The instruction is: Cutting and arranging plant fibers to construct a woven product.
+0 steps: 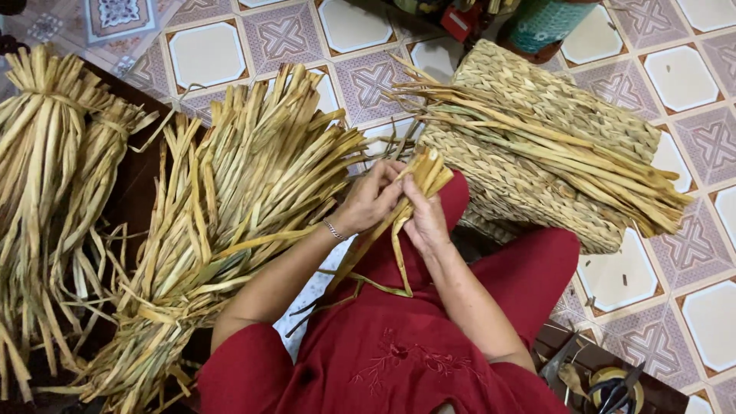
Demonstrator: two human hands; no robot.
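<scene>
My left hand (370, 199) and my right hand (425, 217) meet in front of me, both closed around a small bunch of dried straw strips (424, 173). The strips' cut ends stick up past my fingers, and their loose tails (360, 264) trail down across my red lap. A thin bracelet sits on my left wrist. A big heap of the same dried straw (238, 192) lies just left of my left arm.
Tied straw bundles (46, 153) lie at the far left. A woven straw mat (537, 130) with a sheaf of loose stalks (552, 149) on it lies at the right on the patterned tile floor (629, 268). Scissors (613, 391) rest at the bottom right.
</scene>
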